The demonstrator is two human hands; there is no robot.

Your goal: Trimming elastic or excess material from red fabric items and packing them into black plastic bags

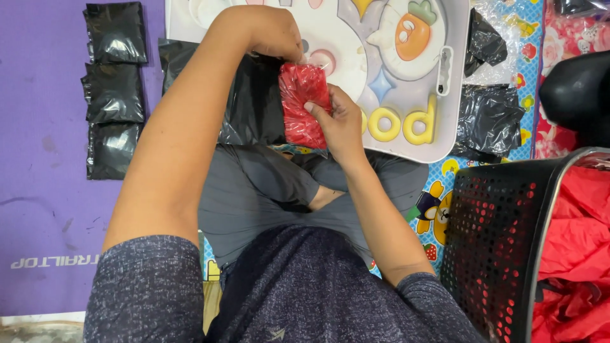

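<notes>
Gripping red packet point(304, 105), both hands' fingers clamped, cartoon tray point(406, 76), purple mat point(44, 190).

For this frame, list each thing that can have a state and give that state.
Red item in clear plastic bag: held by both hands, over the black mailer.
Left hand: gripping the bag's top.
Right hand: gripping its side.
Large black plastic mailer bag: lying under the red packet.
Three black packets: lined up on purple mat.
Black perforated basket: holds red fabric.
</notes>
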